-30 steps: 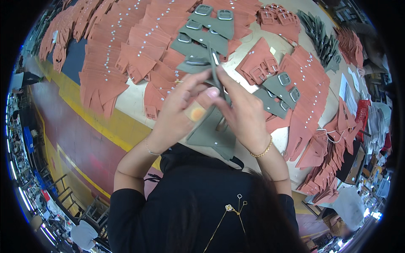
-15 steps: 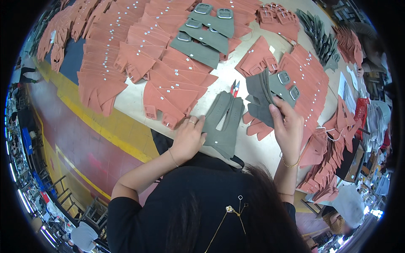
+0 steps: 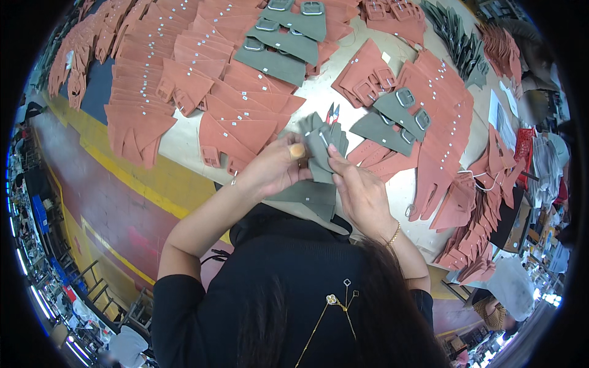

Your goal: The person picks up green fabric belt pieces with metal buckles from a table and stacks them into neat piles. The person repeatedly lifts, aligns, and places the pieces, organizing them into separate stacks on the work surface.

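Note:
In front of my chest, both hands are closed on a folded grey-green leather-like piece (image 3: 320, 161), slightly blurred at its upper end. My left hand (image 3: 279, 162) pinches its left side, and a round tan-yellow thing shows at one finger. From the right, my right hand (image 3: 361, 190) grips it with the thumb or a finger lying along the top. Below them, another flat grey-green piece (image 3: 305, 193) with a small white tag lies at the table's near edge. Just beyond the held piece stand the tips of red-handled snips (image 3: 333, 113), partly hidden.
Grey-green pieces with buckles (image 3: 383, 132) lie right of my hands. Overlapping coral pieces (image 3: 239, 126) with white tags cover the left side, and more coral pieces (image 3: 445, 116) fill the right. Buckled grey-green pieces (image 3: 270, 61) rest at the back. A red basket (image 3: 525, 156) stands far right.
My right hand has come left from the buckled pieces to meet my left hand. A grey-green piece now lies flat on the right, and the piece before me is lifted and folded.

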